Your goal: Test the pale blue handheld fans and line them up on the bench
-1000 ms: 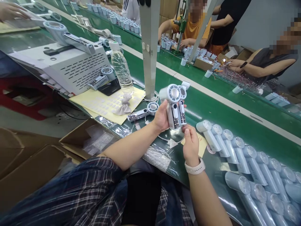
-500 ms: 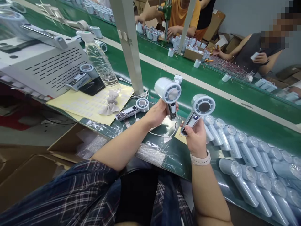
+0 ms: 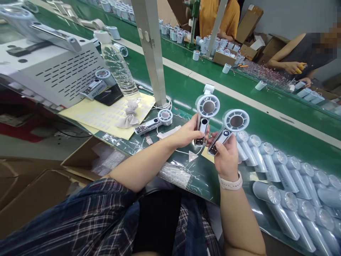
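My left hand [image 3: 192, 132] is closed round the handle of a pale blue handheld fan [image 3: 208, 107], its round head up and its thumb side against the handle's dark panel. In my right hand [image 3: 226, 154] is a second handheld fan [image 3: 236, 121], tilted to the right, with a small lit display on its handle. The two fans are side by side, their handles close together above the bench. To the left of my hands, another handheld fan [image 3: 165, 115] lies on the green bench beside a white cable [image 3: 183, 152].
Rows of fans [image 3: 287, 170] lie on the right. At left stand a white vented metal box [image 3: 66, 76], a water bottle [image 3: 117, 67] and a yellow sheet [image 3: 106, 122] with a crumpled grey cloth [image 3: 129, 116]. A metal post [image 3: 150, 49] rises ahead. Co-workers sit across the green conveyor [image 3: 239, 96].
My left hand has moved right, closer to the right one, and its fan has turned so the handle's front faces me. The right-hand co-worker now holds something yellow.
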